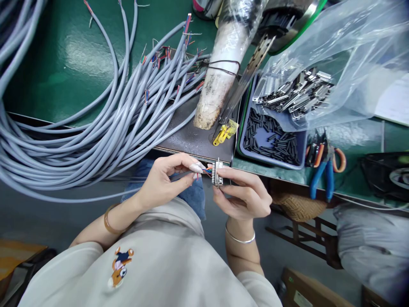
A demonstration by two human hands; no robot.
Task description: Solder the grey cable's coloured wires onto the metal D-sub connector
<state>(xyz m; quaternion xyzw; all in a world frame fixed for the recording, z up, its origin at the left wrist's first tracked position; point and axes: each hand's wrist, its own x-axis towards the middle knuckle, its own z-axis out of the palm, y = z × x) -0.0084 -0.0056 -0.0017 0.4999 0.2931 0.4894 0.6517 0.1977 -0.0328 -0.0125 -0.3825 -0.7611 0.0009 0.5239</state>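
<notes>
My left hand [169, 178], with white coverings on thumb and fingertip, pinches the end of a grey cable whose thin coloured wires [207, 170] fan out to the right. My right hand [244, 192] grips a small metal connector [217, 172] between thumb and fingers, its row of pins facing left. The wire ends meet the pin side; which of them sit in pins is too small to tell. Both hands are in front of the bench edge, close together. A large bundle of grey cables [118, 115] with stripped ends lies to the left.
A blue tray [273, 161] holds black sleeves, with a plastic bag of metal connectors [297, 96] over its back. Pliers with blue handles [322, 179] lie right of it. Behind my hands are a wrapped white column [220, 72] and a yellow tool piece [225, 133].
</notes>
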